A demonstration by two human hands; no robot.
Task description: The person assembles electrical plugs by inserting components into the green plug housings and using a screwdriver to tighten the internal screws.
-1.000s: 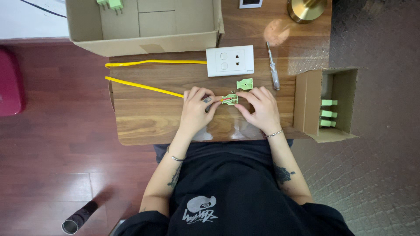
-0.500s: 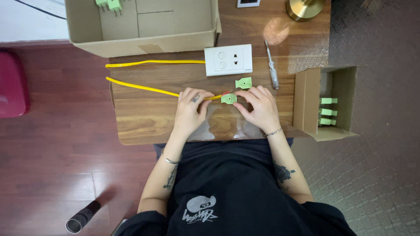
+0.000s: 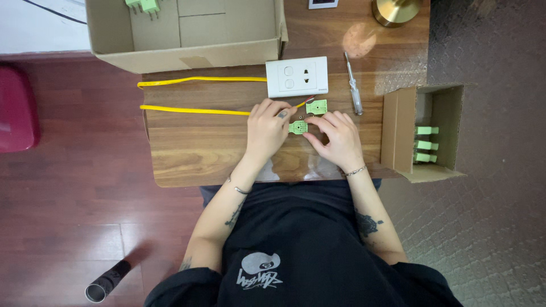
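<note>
- Green plug piece (image 3: 297, 127) on counter (image 3: 199, 153), pinched between both hands; left hand (image 3: 266, 129) left of it, right hand (image 3: 336, 138) right.
- Fingers closed narrowly on it; yellow cable (image 3: 193, 110) runs leftward from it.

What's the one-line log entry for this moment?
left hand: on yellow cable end | right hand: on green plug | both on table | screwdriver: lying apart

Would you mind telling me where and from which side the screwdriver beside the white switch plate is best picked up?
Probably by the clear handle, the thicker end nearer the person, coming straight down from above. The screwdriver lies flat on the wooden table, pointing away from the person. The white switch plate sits close on its left, so a grip across the handle from above seems least crowded.
</note>
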